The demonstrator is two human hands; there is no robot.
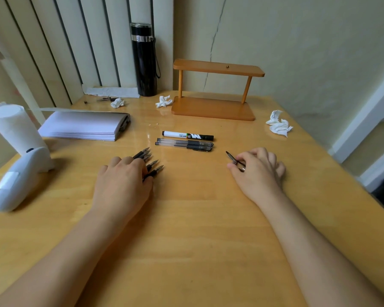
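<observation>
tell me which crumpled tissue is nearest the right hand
The crumpled tissue right of the wooden stand, beyond the right hand; the other two lie farther back, left of the stand.

You can read very little here. The only legible mark is on the marker (187,135): a large, bold white letter M on the black stretch of its barrel, toward the right end as you look at it. Just left of that M there is a small red and green patch that belongs to the label, but you cannot make out any letters in it. A line of fine dark print runs along the white part of the barrel, and it is too small for you to read. Nothing else shows any text, number or sign you can make out.
</observation>
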